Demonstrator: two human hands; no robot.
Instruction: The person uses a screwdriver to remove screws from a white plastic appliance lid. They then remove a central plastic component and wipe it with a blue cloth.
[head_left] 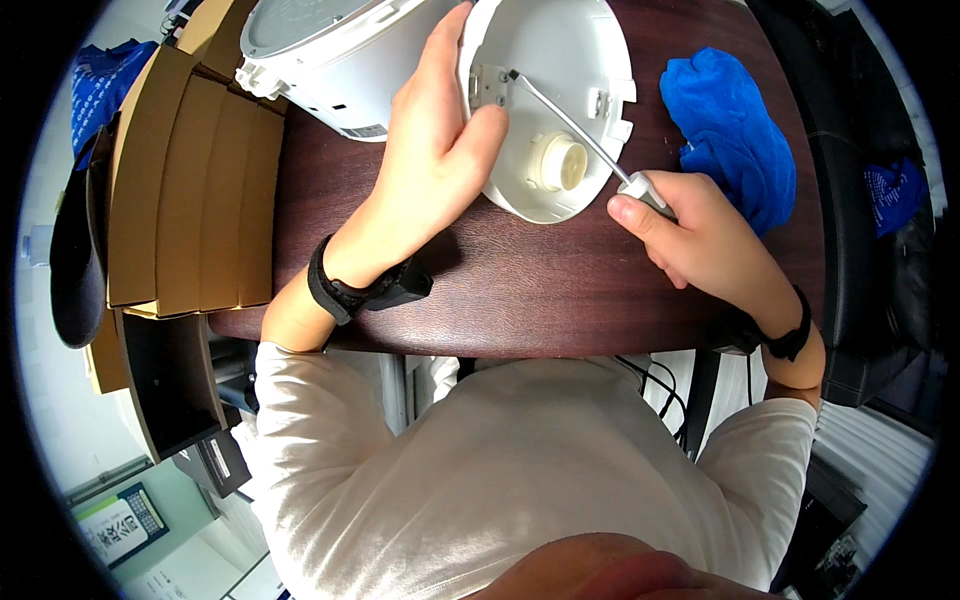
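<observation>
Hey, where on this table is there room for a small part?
Widest bare tabletop: between left hand and right hand, nearer you than the white cover. Narrower strips: between cardboard boxes and left forearm; between cover and blue cloth. Far left is crowded: white housing close to the boxes.

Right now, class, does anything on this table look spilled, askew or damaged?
Nothing looks clearly spilled or damaged. The blue cloth lies in a crumpled heap on the table, right of the white cover, untidy rather than wrong.
</observation>
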